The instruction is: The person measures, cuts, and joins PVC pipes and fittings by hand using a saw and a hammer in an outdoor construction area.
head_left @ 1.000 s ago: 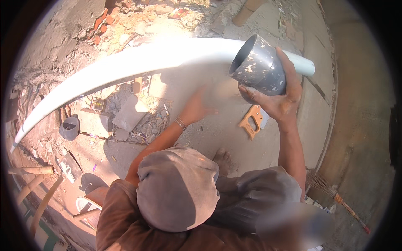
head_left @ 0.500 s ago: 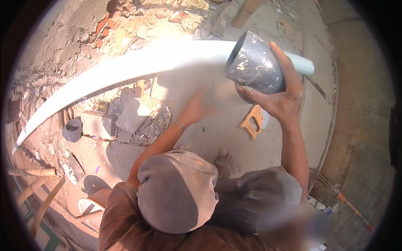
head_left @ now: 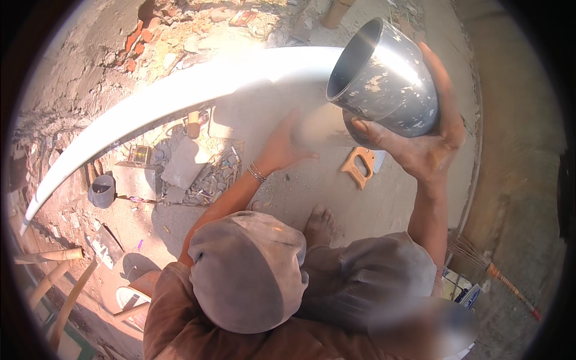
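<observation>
My right hand grips a dark grey plastic pipe coupling, its wide mouth tilted up toward the left. Light scuffs mark the coupling's side. Behind it runs a long white plastic pipe, which looks bowed, and whose right end the coupling hides. My left hand, with bracelets at the wrist, is below the pipe with thumb and fingers apart; haze blurs its fingertips. No object shows in it. A handsaw with an orange-brown handle lies on the ground below the coupling, its blade partly covered by my right hand.
Left of my arm are a grey block, rubble and a small dark grey fitting. Bamboo poles and a bucket stand at lower left. A stick broom lies at right. My bare foot is near the middle.
My right hand has raised the coupling up and to the right, and it looks larger. It now covers the pipe's right end. My left hand has hardly moved.
</observation>
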Motion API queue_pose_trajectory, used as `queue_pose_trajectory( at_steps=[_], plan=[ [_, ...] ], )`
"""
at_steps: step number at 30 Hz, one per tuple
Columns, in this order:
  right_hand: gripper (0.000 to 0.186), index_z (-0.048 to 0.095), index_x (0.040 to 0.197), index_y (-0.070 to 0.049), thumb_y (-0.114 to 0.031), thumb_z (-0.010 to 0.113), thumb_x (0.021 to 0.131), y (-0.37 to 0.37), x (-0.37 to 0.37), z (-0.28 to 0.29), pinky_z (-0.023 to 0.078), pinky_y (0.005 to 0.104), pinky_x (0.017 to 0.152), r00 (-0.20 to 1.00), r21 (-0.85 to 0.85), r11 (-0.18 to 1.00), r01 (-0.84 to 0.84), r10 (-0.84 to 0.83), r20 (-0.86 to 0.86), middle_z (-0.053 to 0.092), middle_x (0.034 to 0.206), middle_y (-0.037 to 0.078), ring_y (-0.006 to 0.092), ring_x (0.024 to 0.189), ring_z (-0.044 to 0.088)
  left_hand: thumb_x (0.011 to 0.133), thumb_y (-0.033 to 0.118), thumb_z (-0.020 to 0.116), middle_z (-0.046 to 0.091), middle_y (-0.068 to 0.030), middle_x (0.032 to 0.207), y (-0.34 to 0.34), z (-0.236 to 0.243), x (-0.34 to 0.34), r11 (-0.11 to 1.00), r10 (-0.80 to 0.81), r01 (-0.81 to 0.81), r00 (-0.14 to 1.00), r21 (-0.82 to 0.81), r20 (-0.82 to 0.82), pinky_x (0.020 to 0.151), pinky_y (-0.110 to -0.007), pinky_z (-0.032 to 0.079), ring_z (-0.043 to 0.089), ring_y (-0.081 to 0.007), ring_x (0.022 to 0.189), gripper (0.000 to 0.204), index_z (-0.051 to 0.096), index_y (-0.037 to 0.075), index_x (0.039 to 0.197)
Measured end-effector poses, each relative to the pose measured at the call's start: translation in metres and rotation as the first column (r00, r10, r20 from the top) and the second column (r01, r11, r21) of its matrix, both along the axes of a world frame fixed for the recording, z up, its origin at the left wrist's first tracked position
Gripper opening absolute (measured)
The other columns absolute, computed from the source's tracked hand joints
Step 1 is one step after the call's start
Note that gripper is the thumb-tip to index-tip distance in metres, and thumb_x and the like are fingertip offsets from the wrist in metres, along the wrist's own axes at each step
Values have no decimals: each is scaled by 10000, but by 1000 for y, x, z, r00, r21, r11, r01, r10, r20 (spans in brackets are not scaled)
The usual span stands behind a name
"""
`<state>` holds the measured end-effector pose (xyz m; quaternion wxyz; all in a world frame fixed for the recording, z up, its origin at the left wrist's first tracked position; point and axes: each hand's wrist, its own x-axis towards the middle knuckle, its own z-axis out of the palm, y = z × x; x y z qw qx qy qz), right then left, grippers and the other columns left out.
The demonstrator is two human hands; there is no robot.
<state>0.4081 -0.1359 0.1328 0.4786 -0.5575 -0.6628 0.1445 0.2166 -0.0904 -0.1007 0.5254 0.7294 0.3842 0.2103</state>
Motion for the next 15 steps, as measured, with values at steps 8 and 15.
queue_pose_trajectory(
  at_steps=[8, 15],
  plan=[
    [967, 570, 1453, -57, -252, 987, 602, 16, 8, -11, 573, 390, 1005, 976, 55, 998, -30, 18, 219, 678, 1304, 138, 253, 1152, 685, 620, 331, 1006, 469, -211, 1574, 11, 15, 0, 999, -23, 21, 998, 40, 50, 1207, -441, 379, 439, -344, 1474, 1260, 296, 40, 1620],
    [1010, 556, 1455, -54, -301, 997, 581, 2, 15, -41, 572, 424, 1046, 972, 13, 998, 61, -62, 225, 680, 1310, 156, 292, 1194, 685, 622, 402, 1000, 371, -230, 1639, 5, 9, 1, 996, -91, 92, 993, -14, 75, 1245, -464, 323, 349, -366, 1528, 1289, 280, 19, 1620]
  ],
)
